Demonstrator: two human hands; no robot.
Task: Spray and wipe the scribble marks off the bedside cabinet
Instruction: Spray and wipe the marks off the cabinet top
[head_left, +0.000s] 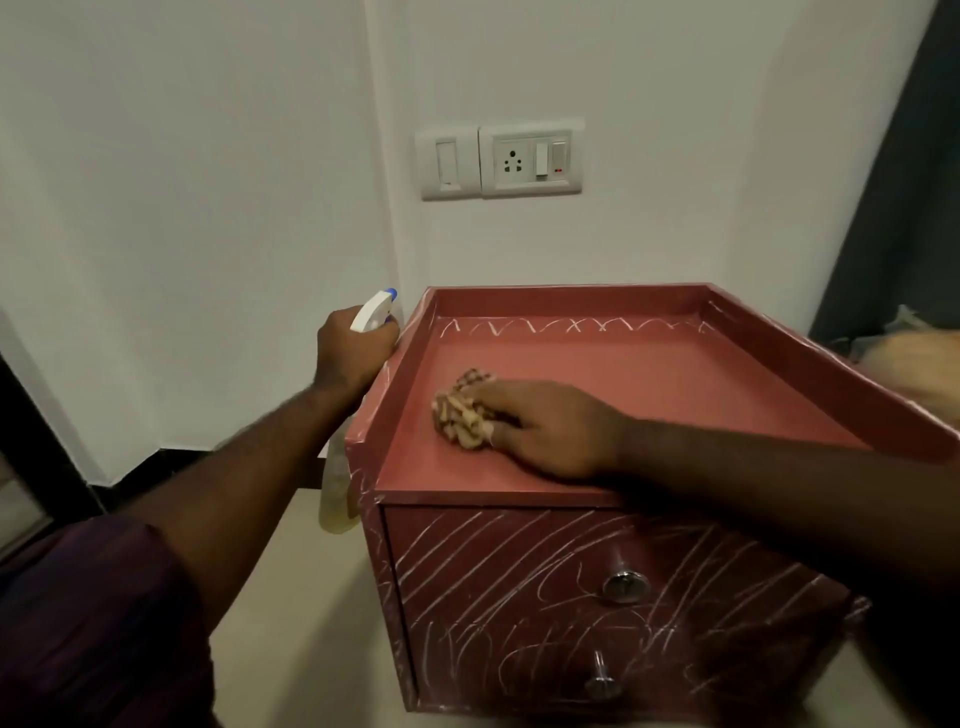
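Right hand (553, 428) fingers pinched crumpled beige checked cloth (460, 410) on maroon cabinet (649, 384) | left hand (353, 353) fingers wrapped white-headed spray bottle (371, 312) | risk: overspray wetting white wall socket (530, 158).

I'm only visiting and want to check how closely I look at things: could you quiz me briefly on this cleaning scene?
1. True or false: the left hand grips the spray bottle beside the cabinet, not over its top.
2. What does the right hand hold against the cabinet top? A) a sponge B) a checked cloth C) a brush
3. Fill in: the zigzag marks run along the top's ___ edge.

Key: 1 true; 2 B; 3 back, next to the wall.
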